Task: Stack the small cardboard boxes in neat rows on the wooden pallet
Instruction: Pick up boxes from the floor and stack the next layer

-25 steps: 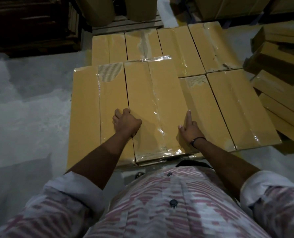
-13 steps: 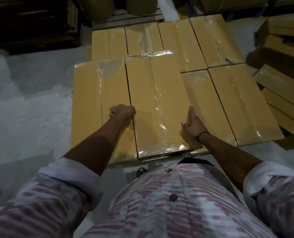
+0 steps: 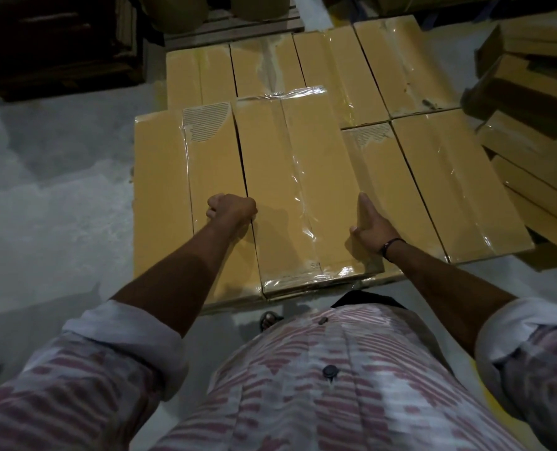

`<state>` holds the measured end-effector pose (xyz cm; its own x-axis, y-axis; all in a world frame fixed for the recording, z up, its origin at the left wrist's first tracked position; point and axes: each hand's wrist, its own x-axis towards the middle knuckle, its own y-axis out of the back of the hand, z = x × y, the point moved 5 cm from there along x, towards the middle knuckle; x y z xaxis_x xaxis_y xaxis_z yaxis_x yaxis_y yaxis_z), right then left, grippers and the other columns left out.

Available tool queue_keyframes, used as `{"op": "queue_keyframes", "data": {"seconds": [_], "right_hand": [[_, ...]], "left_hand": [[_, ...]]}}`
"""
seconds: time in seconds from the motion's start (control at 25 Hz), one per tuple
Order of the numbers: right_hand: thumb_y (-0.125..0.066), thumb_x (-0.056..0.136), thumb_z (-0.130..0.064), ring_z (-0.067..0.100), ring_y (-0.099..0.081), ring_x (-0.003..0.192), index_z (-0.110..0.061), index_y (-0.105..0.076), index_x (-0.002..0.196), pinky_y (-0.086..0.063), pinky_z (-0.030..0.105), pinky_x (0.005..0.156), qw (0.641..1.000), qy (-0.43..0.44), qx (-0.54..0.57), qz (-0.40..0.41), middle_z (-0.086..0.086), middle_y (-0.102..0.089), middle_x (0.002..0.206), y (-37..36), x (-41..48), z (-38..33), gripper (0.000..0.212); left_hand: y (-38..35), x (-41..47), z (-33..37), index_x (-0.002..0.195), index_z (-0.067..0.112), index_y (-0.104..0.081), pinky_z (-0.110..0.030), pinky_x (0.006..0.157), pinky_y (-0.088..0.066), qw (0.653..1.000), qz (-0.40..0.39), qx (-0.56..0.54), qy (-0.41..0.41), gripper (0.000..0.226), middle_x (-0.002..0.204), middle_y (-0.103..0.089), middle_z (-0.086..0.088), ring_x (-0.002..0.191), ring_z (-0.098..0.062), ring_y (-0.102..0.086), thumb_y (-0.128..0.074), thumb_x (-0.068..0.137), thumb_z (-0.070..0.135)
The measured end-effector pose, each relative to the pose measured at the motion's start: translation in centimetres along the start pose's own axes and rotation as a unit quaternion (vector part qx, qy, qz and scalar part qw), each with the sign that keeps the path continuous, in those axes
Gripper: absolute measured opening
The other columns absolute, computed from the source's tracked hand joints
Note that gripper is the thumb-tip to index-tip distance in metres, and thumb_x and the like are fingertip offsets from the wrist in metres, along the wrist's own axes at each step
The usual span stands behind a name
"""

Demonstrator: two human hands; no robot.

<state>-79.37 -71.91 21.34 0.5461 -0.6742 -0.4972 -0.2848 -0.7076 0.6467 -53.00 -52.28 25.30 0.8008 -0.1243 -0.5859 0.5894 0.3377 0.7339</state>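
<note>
Both hands slid forward along the top box (image 3: 290, 190): left hand (image 3: 231, 209) gripped its edge, right hand (image 3: 373, 227) lay flat, fingers straight. Probably squaring it up.

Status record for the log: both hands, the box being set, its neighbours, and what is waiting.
middle box: taped, near row, sits higher than the box on its right
left hand: curled at its left edge; grip hidden
right hand: fingers straight, against its right side
far row: four boxes side by side
waiting: loose boxes heaped at right
</note>
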Motion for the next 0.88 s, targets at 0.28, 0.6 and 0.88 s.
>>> {"op": "queue_keyframes", "data": {"seconds": [0.28, 0.6, 0.88], "right_hand": [[-0.061, 0.098, -0.012, 0.029, -0.035, 0.146, -0.035, -0.014, 0.161, -0.033, 0.037, 0.116, 1.0, 0.002, 0.025, -0.01, 0.004, -0.028, 0.164, 1.0, 0.5, 0.1, 0.082], [-0.058, 0.098, -0.004, 0.027, -0.038, 0.144, -0.03, -0.021, 0.161, -0.039, 0.04, 0.115, 0.999, 0.015, 0.038, -0.003, 0.008, -0.035, 0.16, 1.7, 0.6, 0.2, 0.077], [-0.06, 0.096, 0.0, 0.026, -0.036, 0.145, -0.03, -0.022, 0.16, -0.036, 0.037, 0.113, 0.999, 0.003, 0.051, 0.002, 0.007, -0.032, 0.162, 1.8, 0.5, 0.0, 0.08]], "left_hand": [[-0.1, -0.3, -0.2, 0.151, -0.002, -0.024, -0.036, 0.086, -0.037, 1.0, 0.0, -0.02, -0.005, 0.083, 0.15, -0.027, -0.012, 0.129, -0.033, -0.035, -0.071, 0.085, 0.015], [0.1, -0.2, -0.6, 0.15, 0.001, -0.028, -0.034, 0.078, -0.036, 0.999, -0.005, -0.036, -0.007, 0.082, 0.148, -0.031, -0.011, 0.13, -0.032, -0.037, -0.074, 0.085, 0.019], [-0.3, 0.1, -1.0, 0.145, -0.003, -0.037, -0.033, 0.077, -0.037, 0.997, -0.007, -0.079, 0.008, 0.071, 0.148, -0.034, -0.013, 0.13, -0.033, -0.039, -0.07, 0.089, 0.025]]}}
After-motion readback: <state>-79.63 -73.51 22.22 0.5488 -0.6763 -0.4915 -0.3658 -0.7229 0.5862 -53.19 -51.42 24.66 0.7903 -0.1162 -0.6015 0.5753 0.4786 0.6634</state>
